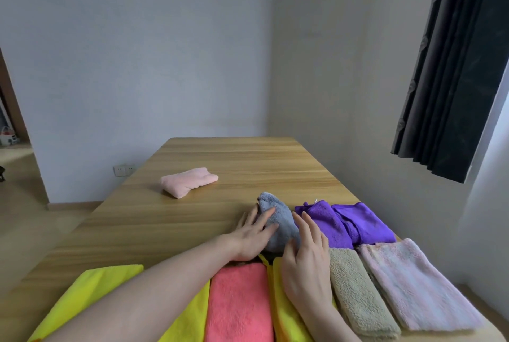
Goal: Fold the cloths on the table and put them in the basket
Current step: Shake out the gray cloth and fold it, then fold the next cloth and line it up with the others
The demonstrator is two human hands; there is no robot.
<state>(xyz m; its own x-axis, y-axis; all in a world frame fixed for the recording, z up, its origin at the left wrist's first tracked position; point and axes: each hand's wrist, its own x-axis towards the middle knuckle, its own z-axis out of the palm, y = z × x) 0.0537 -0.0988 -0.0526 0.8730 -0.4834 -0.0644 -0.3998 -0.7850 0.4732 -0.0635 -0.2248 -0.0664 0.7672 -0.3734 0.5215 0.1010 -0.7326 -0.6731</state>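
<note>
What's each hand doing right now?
Left hand: open, fingers resting on the grey cloth.
Right hand: open, fingers straight, against the grey cloth's right side.

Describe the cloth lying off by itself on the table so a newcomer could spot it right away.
Start at the long wooden table and look toward its far left part, away from the row of cloths near the person. There lies the pale pink cloth, folded into a small bundle. It alone has bare wood all around it and touches no other cloth.
</note>
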